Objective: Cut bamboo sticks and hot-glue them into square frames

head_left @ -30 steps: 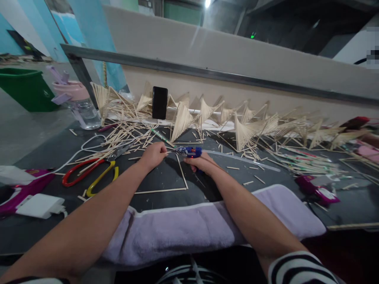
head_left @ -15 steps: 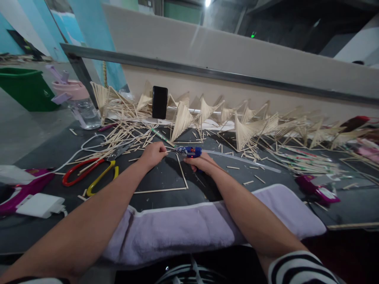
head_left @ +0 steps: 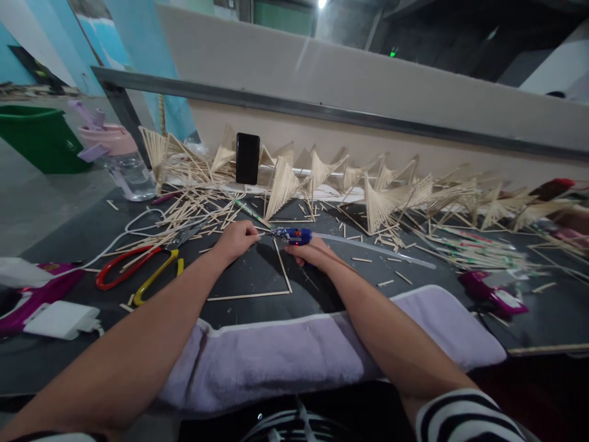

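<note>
My right hand (head_left: 309, 250) is wrapped round a blue hot glue gun (head_left: 299, 236), a long clear glue stick (head_left: 381, 247) trailing from its back end. The gun's nozzle points left, toward my left hand (head_left: 238, 238). Finger and thumb of that hand pinch a thin wooden stick (head_left: 263, 234), whose tip is at the nozzle; whether they touch I cannot tell. Below, thin sticks joined at a corner (head_left: 289, 292) lie flat on the dark table, one running up toward the nozzle. A green-patterned strip (head_left: 251, 212) lies just behind the nozzle.
Scissors with red and yellow handles (head_left: 159, 273) lie left, beside a white cable and charger (head_left: 64, 319). Twisted stick structures (head_left: 283, 187) line the back, near a black phone (head_left: 247, 158). A water bottle (head_left: 131, 172) stands back left. A lilac towel (head_left: 285, 353) covers the front edge.
Both hands, the stick and the glue gun stay almost in place. The view has shifted very slightly, and something at the far right edge has moved.
</note>
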Motion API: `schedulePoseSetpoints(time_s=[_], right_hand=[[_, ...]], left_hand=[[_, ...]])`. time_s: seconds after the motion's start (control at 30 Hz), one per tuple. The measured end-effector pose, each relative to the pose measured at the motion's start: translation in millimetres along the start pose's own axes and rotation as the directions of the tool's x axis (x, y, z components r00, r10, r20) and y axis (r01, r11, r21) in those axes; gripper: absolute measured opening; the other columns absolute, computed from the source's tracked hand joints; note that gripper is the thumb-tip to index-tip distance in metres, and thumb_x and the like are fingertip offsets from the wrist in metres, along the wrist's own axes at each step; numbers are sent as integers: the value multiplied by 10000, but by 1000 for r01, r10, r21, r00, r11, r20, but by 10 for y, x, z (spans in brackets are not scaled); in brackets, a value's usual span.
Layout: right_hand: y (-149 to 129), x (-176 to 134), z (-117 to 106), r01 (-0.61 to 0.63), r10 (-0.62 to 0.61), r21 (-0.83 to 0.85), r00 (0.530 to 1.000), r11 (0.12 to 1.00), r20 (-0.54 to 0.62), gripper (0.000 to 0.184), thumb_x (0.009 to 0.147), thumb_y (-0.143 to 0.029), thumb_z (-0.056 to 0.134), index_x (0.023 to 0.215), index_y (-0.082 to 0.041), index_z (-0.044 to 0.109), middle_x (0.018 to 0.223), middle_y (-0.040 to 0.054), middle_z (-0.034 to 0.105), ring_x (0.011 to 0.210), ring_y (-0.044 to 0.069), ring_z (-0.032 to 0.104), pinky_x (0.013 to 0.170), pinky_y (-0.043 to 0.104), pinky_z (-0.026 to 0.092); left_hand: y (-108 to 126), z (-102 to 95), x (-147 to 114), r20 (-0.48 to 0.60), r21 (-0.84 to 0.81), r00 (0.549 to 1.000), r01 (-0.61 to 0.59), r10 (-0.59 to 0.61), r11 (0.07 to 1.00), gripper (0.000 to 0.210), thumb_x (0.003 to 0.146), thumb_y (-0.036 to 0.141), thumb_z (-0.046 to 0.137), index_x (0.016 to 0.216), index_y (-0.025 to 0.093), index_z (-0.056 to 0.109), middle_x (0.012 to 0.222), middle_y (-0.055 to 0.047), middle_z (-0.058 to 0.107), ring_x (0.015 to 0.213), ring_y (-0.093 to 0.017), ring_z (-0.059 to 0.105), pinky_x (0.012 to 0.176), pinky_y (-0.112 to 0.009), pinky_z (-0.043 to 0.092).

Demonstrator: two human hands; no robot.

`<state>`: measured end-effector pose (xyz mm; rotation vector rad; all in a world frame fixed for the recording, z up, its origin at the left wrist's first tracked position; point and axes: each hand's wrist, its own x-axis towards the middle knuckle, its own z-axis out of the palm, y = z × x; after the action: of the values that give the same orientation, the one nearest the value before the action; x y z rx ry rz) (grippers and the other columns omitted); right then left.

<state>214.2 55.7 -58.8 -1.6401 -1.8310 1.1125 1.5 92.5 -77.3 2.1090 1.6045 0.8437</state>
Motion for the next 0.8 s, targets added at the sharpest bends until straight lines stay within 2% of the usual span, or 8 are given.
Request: schedulePoseSetpoints(time_s=[0.13, 0.27, 0.33, 0.43, 0.53, 0.67, 0.8], right_hand=[[47, 29, 6, 7, -6, 56, 1000, 998, -14, 250, 659, -310, 633, 490, -176, 506, 394, -30, 515, 380, 93, 493, 410, 187, 375], [130, 81, -8, 50, -40, 239, 998, 970, -44, 267, 642, -329, 642, 480, -164, 509, 404, -21, 522, 365, 89, 484, 405, 196, 383], [161, 104, -24, 83, -64, 390, 996, 917, -61, 268, 650, -354, 635, 504, -153, 534, 437, -13, 547, 382, 92, 504, 411, 198, 386], [186, 134, -47, 113, -47, 601, 991, 791, -125, 267, 659, -386, 625, 562, -143, 569, 507, -1, 591, 442, 101, 556, 421, 191, 387], [207, 166, -51, 120, -9, 682, 986, 722, -164, 264, 657, -392, 627, 594, -142, 575, 544, 3, 608, 484, 104, 577, 433, 188, 394], [233, 202, -23, 89, 4, 673, 991, 734, -135, 252, 646, -368, 644, 578, -136, 572, 524, 7, 599, 469, 103, 566, 428, 189, 395], [232, 218, 0, 73, 10, 661, 993, 747, -120, 241, 659, -342, 636, 561, -130, 579, 514, 15, 596, 459, 100, 559, 429, 186, 400]], left_hand=[[-10, -16, 1, -13, -93, 1000, -27, 26, 995, 153, 664, 313, 605, 687, 164, 633, 651, -2, 630, 627, -147, 553, 589, -243, 386], [-10, -54, 24, -88, -46, 996, -2, -2, 999, 132, 672, 283, 595, 697, 161, 636, 689, -18, 641, 656, -158, 558, 618, -258, 389], [-24, -66, 41, -125, 2, 992, 24, -23, 1000, 117, 683, 270, 588, 693, 163, 635, 694, -24, 637, 665, -165, 559, 625, -266, 390], [-51, -63, 59, -138, 59, 990, 29, -21, 998, 101, 695, 260, 583, 696, 169, 628, 704, -26, 628, 678, -172, 556, 639, -277, 400], [-62, -28, 63, -87, 101, 993, -72, 80, 992, 88, 713, 235, 561, 712, 168, 619, 743, -36, 620, 728, -181, 554, 688, -292, 413], [-54, 65, 78, 8, 160, 965, -259, 262, 952, 113, 751, 199, 506, 742, 164, 613, 794, -57, 599, 812, -191, 546, 753, -303, 418], [-56, 153, 128, 47, 247, 958, -286, 284, 926, 135, 767, 193, 489, 777, 177, 622, 821, -61, 605, 822, -196, 553, 747, -304, 425]])
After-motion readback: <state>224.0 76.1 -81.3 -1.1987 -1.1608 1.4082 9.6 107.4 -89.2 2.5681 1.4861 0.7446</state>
